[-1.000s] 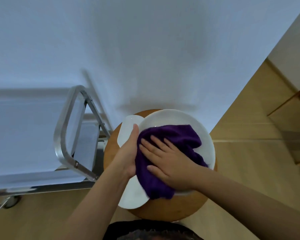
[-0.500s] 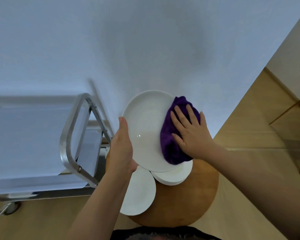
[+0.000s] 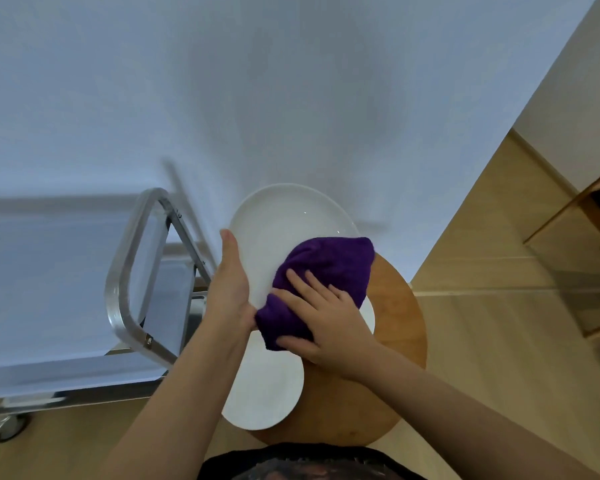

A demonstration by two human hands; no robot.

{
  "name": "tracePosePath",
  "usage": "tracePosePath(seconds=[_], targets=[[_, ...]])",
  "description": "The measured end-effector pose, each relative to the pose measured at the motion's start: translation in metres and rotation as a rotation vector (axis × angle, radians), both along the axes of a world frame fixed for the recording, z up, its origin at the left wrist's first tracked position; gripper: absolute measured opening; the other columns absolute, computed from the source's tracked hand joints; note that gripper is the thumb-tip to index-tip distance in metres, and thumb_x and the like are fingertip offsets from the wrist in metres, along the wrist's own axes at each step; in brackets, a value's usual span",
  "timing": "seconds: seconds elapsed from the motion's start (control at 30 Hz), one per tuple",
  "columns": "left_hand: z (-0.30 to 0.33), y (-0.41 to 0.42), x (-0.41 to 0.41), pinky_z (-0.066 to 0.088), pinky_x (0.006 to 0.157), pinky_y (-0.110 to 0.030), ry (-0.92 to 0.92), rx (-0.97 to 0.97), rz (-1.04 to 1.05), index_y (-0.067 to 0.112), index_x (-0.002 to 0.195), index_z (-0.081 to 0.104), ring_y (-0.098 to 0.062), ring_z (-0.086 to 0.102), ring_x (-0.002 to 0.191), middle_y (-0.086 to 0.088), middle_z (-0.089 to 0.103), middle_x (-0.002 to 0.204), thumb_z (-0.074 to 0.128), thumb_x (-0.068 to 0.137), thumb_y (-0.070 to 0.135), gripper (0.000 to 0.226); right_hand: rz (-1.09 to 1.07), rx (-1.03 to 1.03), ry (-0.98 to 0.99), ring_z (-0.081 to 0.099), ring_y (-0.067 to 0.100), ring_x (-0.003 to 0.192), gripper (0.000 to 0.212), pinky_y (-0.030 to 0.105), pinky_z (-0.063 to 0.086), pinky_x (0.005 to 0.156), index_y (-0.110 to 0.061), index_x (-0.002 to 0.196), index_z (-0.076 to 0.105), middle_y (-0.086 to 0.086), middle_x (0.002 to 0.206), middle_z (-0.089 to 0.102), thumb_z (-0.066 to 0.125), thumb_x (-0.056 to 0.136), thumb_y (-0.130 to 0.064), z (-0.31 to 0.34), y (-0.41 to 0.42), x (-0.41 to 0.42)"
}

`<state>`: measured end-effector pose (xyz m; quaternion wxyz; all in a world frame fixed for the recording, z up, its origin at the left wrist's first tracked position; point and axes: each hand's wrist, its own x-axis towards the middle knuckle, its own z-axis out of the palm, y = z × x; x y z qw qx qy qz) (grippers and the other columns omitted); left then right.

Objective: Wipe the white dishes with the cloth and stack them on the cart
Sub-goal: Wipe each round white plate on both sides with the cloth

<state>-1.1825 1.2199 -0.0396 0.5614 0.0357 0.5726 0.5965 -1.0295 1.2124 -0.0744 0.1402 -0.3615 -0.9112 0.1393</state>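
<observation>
A large white plate (image 3: 278,223) is held up, tilted toward me, above the round wooden stool (image 3: 395,348). My left hand (image 3: 230,282) grips its left rim, thumb along the edge. My right hand (image 3: 321,320) presses a purple cloth (image 3: 326,271) flat against the plate's lower right face with spread fingers. Another white plate (image 3: 267,389) lies on the stool below, and the edge of a second one (image 3: 368,315) shows behind my right hand. The metal cart (image 3: 132,271) stands to the left.
The cart's shelf (image 3: 49,278) lies left of its steel handle, a caster (image 3: 11,426) at the bottom left. A white wall fills the top. Wooden floor and a wooden furniture frame (image 3: 568,237) lie to the right.
My right hand has dragged the cloth from the plate's right edge down toward its lower middle. The plate stays lifted in my left hand.
</observation>
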Motion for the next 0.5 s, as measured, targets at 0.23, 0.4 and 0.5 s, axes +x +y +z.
tracePosePath(seconds=[0.23,0.4,0.5], targets=[[0.007,0.001,-0.019,0.05,0.083,-0.05,-0.14,0.058,-0.217,0.017,0.134,0.051,-0.037,0.058,0.112,-0.016,0.061,0.126,0.029,0.09,0.067,0.071,0.277,0.358,0.043,0.068,0.024,0.096,0.04,0.032,0.056,0.07,-0.012,0.101,0.072,0.006,0.109,0.07,0.085,0.064,-0.016,0.003,0.011,0.044],[0.029,0.007,-0.028,0.054,0.061,-0.031,-0.003,0.056,-0.29,0.018,0.13,0.056,-0.022,0.07,0.081,-0.005,0.068,0.111,0.034,0.096,0.06,0.058,0.193,0.3,0.187,0.059,0.02,0.06,0.026,0.028,0.048,0.054,-0.008,0.084,0.069,0.002,0.076,0.067,0.077,0.06,-0.003,0.023,0.009,0.042],[0.044,0.021,-0.038,0.058,0.074,-0.044,0.107,0.082,-0.403,0.025,0.111,0.063,-0.027,0.07,0.093,-0.009,0.071,0.109,0.025,0.085,0.078,0.071,0.122,0.125,0.334,0.062,0.015,0.067,0.032,0.023,0.045,0.058,-0.016,0.093,0.066,-0.012,0.081,0.065,0.07,0.062,-0.006,0.046,0.013,0.042]])
